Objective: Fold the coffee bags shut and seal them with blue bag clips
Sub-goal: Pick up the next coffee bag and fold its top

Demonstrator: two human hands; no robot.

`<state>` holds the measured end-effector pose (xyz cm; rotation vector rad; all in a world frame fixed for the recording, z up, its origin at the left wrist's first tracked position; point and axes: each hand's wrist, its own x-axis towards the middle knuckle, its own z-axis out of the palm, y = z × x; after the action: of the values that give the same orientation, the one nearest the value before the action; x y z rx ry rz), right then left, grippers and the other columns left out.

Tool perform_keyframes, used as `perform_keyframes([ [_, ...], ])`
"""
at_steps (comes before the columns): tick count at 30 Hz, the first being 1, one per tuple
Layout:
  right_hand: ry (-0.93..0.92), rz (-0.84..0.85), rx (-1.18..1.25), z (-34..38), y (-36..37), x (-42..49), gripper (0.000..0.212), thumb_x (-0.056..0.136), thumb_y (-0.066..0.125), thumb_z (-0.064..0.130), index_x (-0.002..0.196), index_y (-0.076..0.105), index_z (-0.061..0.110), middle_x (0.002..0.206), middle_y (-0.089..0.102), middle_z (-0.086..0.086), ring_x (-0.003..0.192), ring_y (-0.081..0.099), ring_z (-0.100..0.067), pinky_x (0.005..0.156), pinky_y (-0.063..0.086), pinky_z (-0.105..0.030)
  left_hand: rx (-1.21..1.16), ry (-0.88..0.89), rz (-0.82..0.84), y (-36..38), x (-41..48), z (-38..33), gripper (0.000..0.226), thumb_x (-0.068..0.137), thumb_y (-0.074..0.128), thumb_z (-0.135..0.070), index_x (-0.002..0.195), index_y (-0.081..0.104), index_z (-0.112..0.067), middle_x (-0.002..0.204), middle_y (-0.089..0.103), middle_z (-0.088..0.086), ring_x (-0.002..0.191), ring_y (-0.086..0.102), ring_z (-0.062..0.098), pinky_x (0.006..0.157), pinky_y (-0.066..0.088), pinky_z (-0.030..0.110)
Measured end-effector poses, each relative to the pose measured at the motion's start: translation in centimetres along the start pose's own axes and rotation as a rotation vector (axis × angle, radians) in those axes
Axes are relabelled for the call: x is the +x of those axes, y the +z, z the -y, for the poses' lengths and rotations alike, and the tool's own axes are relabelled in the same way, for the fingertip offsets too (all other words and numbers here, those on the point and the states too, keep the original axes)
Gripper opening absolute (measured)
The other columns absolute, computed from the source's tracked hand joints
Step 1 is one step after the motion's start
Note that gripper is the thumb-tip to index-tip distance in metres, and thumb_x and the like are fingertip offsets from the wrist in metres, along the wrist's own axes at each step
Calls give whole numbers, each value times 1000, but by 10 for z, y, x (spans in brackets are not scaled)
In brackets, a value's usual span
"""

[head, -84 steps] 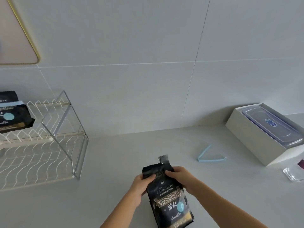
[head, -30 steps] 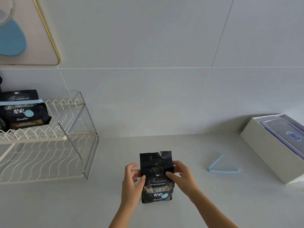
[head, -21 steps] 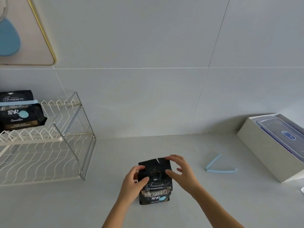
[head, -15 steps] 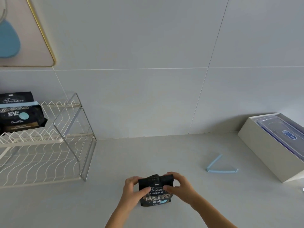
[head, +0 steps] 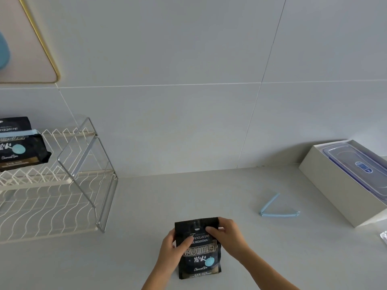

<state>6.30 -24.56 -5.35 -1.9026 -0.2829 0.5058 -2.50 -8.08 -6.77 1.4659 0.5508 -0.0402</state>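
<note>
Pale grey countertop [head: 146,206] is bearing the upright black foil coffee bag [head: 199,250]; left hand [head: 171,252] and right hand [head: 228,237] are gripping its folded top, so fetching the open light-blue plastic bag clip [head: 276,212] seems next

1. White wire dish rack [head: 62,197] at the left of the grey countertop [head: 188,195], two tiers, metal end frame facing right.
2. Open white box [head: 339,193] at the right, against the wall; clear plastic container [head: 360,170] with a blue label lying inside.
3. Pale tiled wall [head: 188,80] behind; gold-edged pink panel [head: 27,49] hanging at upper left.
4. Clear wrapper [head: 384,237] cut off at the right edge.
</note>
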Motion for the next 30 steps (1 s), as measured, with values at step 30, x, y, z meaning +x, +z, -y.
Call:
perform_keyframes([
  [30,304,-414,86,-76,-45,-11,25,96,47,21,117,58,12,110,62,-10,95,62,-23,84,47,-40,68,104,-49,6,7,15,15,89,59,-19,101,57,-10,99,67,8,87,66,14,56,53,12],
])
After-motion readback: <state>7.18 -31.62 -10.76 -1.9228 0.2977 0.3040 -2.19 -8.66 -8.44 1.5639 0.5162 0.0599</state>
